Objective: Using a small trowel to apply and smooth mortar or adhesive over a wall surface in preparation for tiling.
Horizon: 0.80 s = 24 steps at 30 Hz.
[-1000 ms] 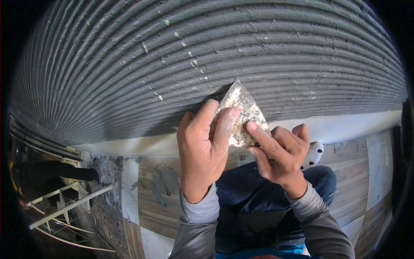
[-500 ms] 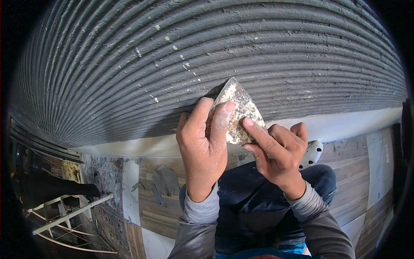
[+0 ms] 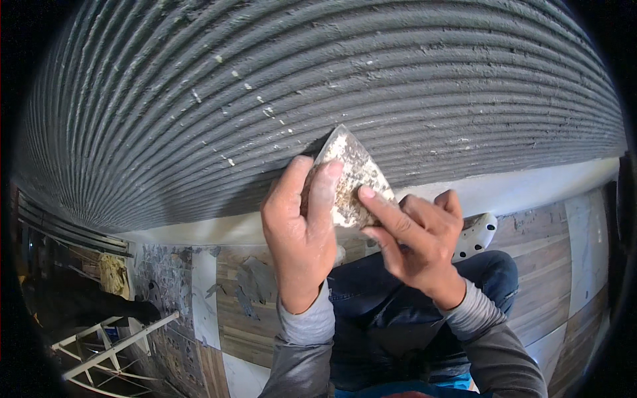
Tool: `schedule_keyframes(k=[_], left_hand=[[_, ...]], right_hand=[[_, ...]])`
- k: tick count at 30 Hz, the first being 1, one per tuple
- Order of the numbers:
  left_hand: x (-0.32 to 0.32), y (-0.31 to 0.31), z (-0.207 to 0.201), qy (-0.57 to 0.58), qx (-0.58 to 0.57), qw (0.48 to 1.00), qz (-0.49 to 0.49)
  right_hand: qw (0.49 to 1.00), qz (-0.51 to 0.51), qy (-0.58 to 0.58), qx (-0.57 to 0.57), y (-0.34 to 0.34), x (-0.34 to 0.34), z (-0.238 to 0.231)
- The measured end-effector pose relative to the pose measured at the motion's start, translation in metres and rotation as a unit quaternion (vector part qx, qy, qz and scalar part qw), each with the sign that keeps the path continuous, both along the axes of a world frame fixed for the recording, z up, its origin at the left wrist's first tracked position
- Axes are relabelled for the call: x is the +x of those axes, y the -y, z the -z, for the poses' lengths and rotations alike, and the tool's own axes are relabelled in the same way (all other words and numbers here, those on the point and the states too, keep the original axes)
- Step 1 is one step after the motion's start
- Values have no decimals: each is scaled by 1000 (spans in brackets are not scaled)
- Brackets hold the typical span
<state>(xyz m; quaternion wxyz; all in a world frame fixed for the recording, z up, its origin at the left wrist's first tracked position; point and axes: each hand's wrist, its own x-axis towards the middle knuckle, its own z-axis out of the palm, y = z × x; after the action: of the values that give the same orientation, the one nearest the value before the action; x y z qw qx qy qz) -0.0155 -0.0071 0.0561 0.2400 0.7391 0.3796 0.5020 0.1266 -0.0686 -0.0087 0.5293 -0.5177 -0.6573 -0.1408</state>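
Observation:
Both hands hold a triangular trowel blade (image 3: 353,174), caked with whitish and brown dried material; no handle shows. My left hand (image 3: 298,232) grips its left side, thumb laid across the face and fingers partly hidden along and behind the edge. From the lower right, my right hand (image 3: 424,242) pinches the lower right corner, its index finger pressed on the face and the other fingers curled. The blade's tip points up, against or just in front of a grey ridged wall (image 3: 411,86). Whether the tip touches the ridges I cannot tell. Pale specks dot the grooves left of the blade.
A smooth white strip (image 3: 478,189) runs beneath the ridged wall. Wood-look floor tiles (image 3: 541,265) lie below, with grey flat scraps (image 3: 257,282) at left. A white shoe with dark holes (image 3: 476,237) stands beside my bent knee. A pale bar frame (image 3: 119,348) occupies the lower left.
The trowel and both hands have shifted a little to the left and slightly down in the view. The grip looks the same, and the wall specks also sit farther left.

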Motion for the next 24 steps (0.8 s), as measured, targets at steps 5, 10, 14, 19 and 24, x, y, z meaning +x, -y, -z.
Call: schedule_keyframes(k=[5,10,14,19,24], left_hand=[[3,0,1,17,6,1000,-12],[-6,7,-7,-7,-9,1000,-3],[1,7,-6,20,10,1000,3],[7,5,-5,42,0,999,12],[5,3,-7,24,16,1000,11]], right_hand=[[1000,1,0,10,1,2,-1],[1000,-23,-4,-17,8,-4,-7],[998,-25,9,-55,13,2,-14],[1000,-3,-5,3,4,1,-3],[1000,14,3,2,3,-3,-1]])
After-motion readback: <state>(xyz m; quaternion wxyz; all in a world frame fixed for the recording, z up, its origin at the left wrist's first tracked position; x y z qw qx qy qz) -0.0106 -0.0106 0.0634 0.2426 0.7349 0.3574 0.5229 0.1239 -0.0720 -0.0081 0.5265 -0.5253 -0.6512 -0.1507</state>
